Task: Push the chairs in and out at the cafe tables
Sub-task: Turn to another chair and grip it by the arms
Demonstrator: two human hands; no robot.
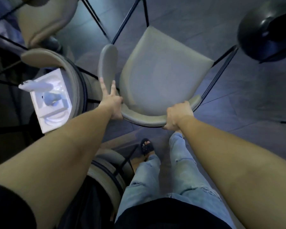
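A grey padded chair [160, 76] with thin black metal legs stands right in front of me, seen from above. Its curved backrest [144, 119] faces me. My left hand [111, 100] grips the backrest's left end, with two fingers stretched out along the armrest. My right hand [178, 115] is closed around the backrest's right end. Below are my jeans and sandalled foot [146, 147].
A second grey chair [73, 76] stands close on the left, carrying an open white box [49, 100]. A third chair [109, 172] is at my lower left, another [45, 17] at top left. A round black table base [264, 28] sits top right. Dark tiled floor lies to the right.
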